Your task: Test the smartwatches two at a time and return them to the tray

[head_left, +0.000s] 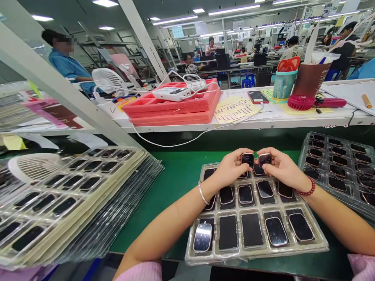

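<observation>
My left hand is closed on a smartwatch case with a dark screen, held between thumb and fingers. Close beside it, my right hand grips a second smartwatch case, its dark screen facing me. Both hands hover over the far side of a clear plastic tray. In its compartments lie several watch cases, such as the gold-rimmed watch case in the front row. Two front compartments show only black padding. My wrists and hands hide part of the back rows.
A tall stack of watch trays stands on the left of the green bench. Another tray stack is at the right. Above runs a white shelf with red foam trays, a phone, cups and a magenta handheld fan. People work beyond.
</observation>
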`<state>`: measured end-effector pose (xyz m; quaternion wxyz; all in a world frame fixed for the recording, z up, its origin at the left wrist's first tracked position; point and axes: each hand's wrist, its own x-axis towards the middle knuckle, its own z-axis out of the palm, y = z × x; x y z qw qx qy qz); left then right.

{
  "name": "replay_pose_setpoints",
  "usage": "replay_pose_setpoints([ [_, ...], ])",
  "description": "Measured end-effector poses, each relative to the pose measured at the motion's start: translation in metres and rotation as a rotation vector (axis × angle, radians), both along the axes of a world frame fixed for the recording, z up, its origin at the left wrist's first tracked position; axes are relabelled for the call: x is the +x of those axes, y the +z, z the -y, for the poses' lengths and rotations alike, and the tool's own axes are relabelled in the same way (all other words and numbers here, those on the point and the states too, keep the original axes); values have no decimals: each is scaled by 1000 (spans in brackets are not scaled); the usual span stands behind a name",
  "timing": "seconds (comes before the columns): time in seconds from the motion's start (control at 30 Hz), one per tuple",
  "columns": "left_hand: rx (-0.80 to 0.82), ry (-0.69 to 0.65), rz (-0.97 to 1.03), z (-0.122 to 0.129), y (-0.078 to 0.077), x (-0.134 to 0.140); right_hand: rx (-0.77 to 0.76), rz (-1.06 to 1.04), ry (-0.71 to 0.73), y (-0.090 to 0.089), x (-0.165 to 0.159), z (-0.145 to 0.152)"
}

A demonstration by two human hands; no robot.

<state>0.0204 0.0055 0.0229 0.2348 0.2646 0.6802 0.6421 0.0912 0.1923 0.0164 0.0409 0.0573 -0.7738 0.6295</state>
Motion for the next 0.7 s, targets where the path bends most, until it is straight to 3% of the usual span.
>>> replay_pose_setpoints([
  [0.27, -11, 13, -16, 1, 1, 2, 41, -70, -15, -4, 2, 0],
  [0.7, -60, 31, -66, 4, 2, 2, -64, -40, 31, -4, 1, -1],
])
